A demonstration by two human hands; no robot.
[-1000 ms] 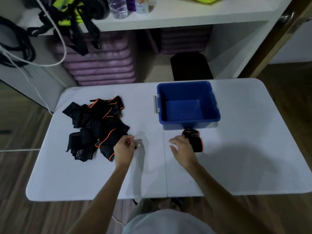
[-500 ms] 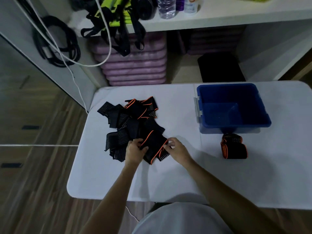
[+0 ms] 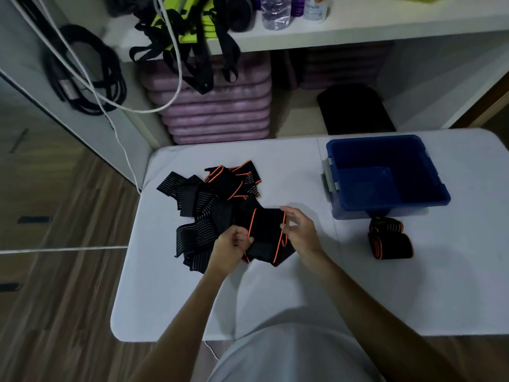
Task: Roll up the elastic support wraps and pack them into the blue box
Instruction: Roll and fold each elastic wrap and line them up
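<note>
Both hands have lifted one black elastic support wrap with orange edging off the near edge of the pile since half a second ago. From the head view, the left hand pinches its left edge, grip clamped on the fabric; the right hand holds its right edge with curled fingers. One loose heap of black wraps lies on the white tabletop. One open blue plastic box stands to the right, with two rolled wraps just before it.
</note>
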